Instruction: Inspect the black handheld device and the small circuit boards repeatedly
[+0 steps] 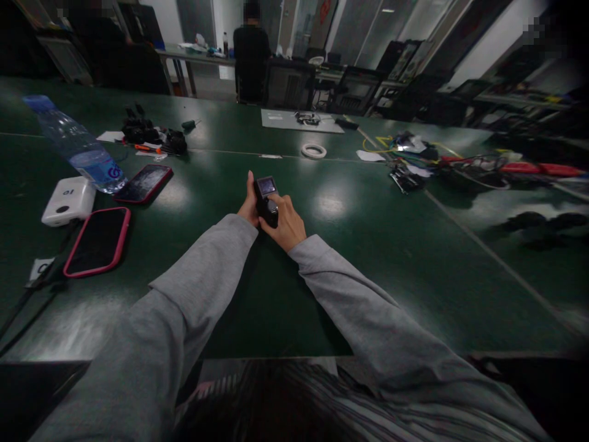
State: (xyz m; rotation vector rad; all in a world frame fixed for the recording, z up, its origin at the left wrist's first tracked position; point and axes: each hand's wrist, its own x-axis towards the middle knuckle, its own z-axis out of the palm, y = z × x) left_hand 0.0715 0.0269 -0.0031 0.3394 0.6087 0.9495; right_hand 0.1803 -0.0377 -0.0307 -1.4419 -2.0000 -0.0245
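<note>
A small black handheld device (267,186) with a lit screen at its top is held upright over the green table (331,270). My left hand (250,205) grips its left side, with the thumb pointing up along the edge. On the device's right side, my right hand (286,224) has its fingers bent over the lower front, near a round control, and its thumb near the bottom. Both hands touch the device. My left fingers behind it are mostly hidden.
Left: a bottle (94,162), a white box (69,201), two red-edged phones (99,241) (144,183) and cables. Further back: black parts (142,132), a white ring (313,151) and a pale board (276,120). Right: tangled wires (414,147). A person (251,55) is beyond the table.
</note>
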